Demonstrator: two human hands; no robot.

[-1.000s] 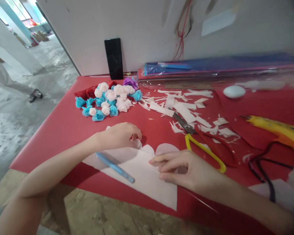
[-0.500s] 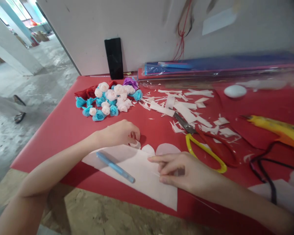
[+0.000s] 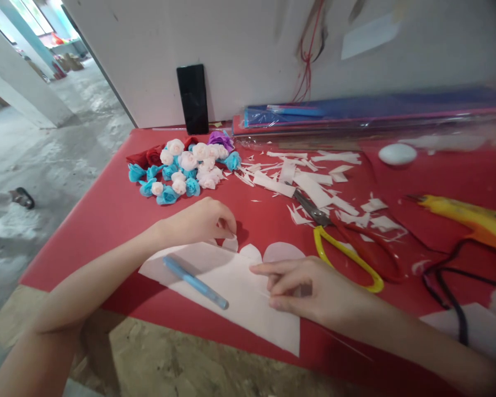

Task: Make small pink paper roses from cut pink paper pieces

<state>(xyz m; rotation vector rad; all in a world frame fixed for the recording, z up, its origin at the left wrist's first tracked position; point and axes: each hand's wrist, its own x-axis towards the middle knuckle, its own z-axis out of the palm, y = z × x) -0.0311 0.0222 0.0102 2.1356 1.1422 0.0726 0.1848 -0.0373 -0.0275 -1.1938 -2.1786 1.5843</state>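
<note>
Mid-frame, a white paper petal (image 3: 230, 244) lies just below the left hand (image 3: 204, 219), fingers narrowed — right hand (image 3: 308, 284) farther, both holds unclear.

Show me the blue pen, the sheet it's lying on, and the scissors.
Blue pen (image 3: 195, 282): head view, middle of the barrel.
Pale sheet (image 3: 246, 293): head view, bare part right of the pen.
Scissors (image 3: 321, 218): head view, metal near the pivot.
</note>
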